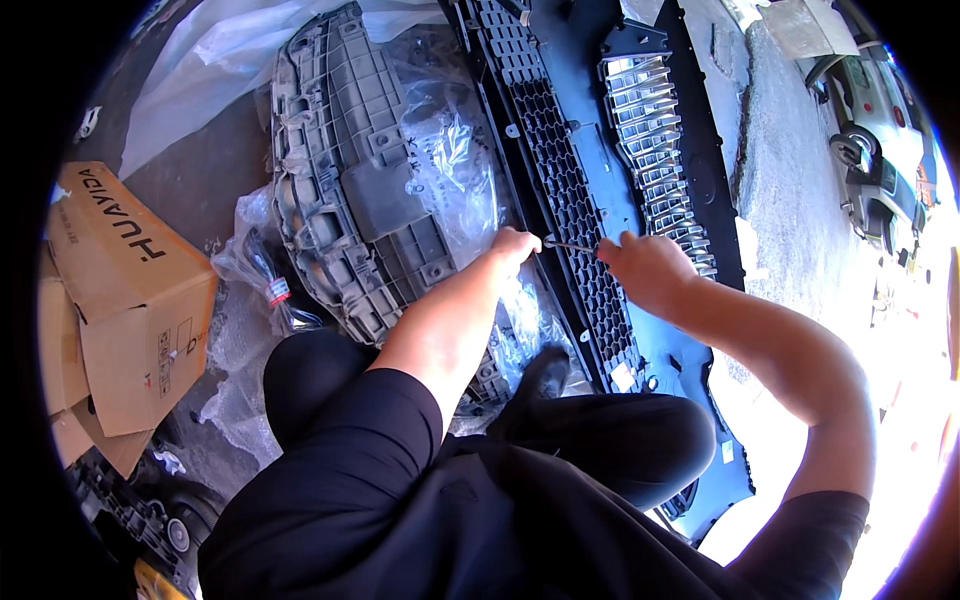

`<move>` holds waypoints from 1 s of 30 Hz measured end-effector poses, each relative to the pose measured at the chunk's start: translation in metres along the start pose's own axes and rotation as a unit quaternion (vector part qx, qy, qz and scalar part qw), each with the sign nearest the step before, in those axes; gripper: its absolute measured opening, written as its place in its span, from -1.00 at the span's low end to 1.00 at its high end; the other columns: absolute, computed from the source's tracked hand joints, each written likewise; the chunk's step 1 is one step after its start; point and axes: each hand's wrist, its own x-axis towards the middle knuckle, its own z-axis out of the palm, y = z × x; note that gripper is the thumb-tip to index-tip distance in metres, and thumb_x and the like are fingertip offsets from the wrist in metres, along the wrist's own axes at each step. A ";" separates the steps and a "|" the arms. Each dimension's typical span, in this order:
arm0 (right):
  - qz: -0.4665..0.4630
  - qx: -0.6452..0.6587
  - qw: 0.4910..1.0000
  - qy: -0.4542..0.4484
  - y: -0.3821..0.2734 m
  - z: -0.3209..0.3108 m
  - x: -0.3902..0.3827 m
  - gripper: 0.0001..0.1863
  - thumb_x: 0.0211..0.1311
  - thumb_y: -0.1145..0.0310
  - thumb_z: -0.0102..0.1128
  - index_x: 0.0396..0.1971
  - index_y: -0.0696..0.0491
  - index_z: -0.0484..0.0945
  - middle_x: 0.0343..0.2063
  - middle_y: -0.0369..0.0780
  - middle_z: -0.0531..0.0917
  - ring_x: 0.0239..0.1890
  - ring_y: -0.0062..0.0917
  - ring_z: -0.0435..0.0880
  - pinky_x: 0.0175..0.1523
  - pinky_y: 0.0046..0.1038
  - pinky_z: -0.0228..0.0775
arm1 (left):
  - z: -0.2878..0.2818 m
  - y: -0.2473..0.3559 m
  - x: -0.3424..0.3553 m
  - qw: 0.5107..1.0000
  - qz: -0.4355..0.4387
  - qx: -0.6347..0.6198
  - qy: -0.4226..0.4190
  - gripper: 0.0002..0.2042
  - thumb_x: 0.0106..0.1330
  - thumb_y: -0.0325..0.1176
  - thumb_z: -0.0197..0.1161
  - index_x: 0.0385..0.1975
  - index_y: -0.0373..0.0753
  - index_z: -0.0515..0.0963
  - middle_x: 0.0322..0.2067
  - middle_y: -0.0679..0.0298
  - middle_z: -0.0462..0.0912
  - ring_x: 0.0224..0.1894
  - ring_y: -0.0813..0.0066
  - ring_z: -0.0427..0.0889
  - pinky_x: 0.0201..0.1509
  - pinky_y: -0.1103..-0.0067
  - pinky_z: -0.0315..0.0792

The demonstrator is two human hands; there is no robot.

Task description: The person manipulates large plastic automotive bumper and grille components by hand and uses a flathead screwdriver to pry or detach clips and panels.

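A tan cardboard box (130,300) with dark lettering sits at far left. The black mesh grille (565,200) runs lengthwise away from the person. Over it, left hand (512,250) and right hand (645,268) pinch a thin, level metal tool (570,245).

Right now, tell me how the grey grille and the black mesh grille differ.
The grey grille shows a ribbed, blocky moulding; the black mesh grille is a long, narrow honeycomb strip. The grey grille lies partly under clear plastic wrap; the mesh grille lies bare, with both hands at its edge. Both lie flat on the ground.
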 end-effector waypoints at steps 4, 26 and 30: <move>0.244 0.335 0.904 -0.103 -0.008 -0.008 0.008 -0.60 0.38 0.07 0.13 -0.21 0.14 0.68 -0.34 -0.02 0.73 -0.25 -0.21 0.76 -0.16 -0.24 0.62 | 0.000 -0.004 0.004 1.000 0.002 0.002 -0.017 -0.66 -0.08 -0.46 0.36 -0.29 -0.50 0.52 -0.38 0.02 0.56 -0.41 0.22 0.54 -0.40 0.32 0.42; 0.181 0.248 0.946 -0.101 -0.024 0.000 0.010 -0.71 0.35 0.27 0.20 -0.06 0.12 0.57 -0.27 -0.12 0.68 -0.30 -0.45 0.75 -0.25 -0.41 0.61 | 0.000 0.007 -0.015 1.000 0.003 0.030 0.004 -0.68 -0.05 -0.48 0.37 -0.29 -0.50 0.52 -0.35 -0.02 0.59 -0.31 0.19 0.60 -0.22 0.33 0.50; 0.267 0.391 0.876 -0.097 -0.021 -0.008 0.016 -0.69 0.33 0.25 0.20 -0.06 0.14 0.58 -0.29 -0.05 0.72 -0.27 -0.27 0.76 -0.21 -0.28 0.63 | -0.001 0.010 -0.014 0.999 0.007 0.046 -0.006 -0.64 -0.06 -0.49 0.37 -0.23 -0.50 0.52 -0.32 -0.02 0.60 -0.29 0.18 0.61 -0.16 0.35 0.51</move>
